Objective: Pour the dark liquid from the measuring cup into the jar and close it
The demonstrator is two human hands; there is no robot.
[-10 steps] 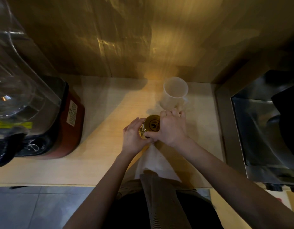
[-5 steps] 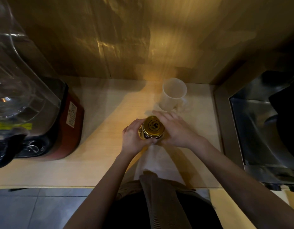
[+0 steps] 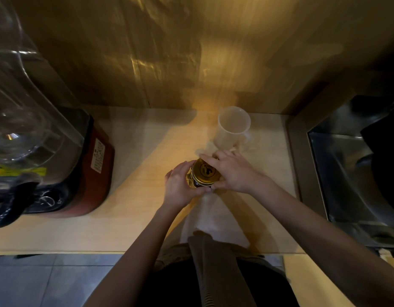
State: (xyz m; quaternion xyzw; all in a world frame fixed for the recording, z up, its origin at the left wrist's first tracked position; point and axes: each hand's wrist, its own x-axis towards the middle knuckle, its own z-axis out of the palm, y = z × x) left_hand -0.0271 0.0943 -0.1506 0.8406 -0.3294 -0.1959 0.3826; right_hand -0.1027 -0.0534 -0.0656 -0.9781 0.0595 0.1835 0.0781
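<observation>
A small glass jar (image 3: pixel 190 178) with dark contents stands on the light wooden counter (image 3: pixel 134 218) at the centre. A gold lid (image 3: pixel 205 172) sits on top of it. My left hand (image 3: pixel 179 187) wraps the jar's left side. My right hand (image 3: pixel 232 171) grips the lid's rim from the right, thumb at the near edge and fingers over the far edge. A white, translucent measuring cup (image 3: pixel 232 129) stands upright just behind the jar; it looks empty.
A blender with a red base (image 3: pixel 96 171) and clear pitcher (image 3: pixel 21 120) fills the counter's left side. A steel sink (image 3: pixel 355 173) lies to the right. A wooden wall (image 3: pixel 191 52) backs the counter. A white cloth (image 3: pixel 213 220) lies under my arms.
My right hand came off the top of the lid, opened beside it, then closed again around the lid's rim. My left hand kept its hold on the jar.
</observation>
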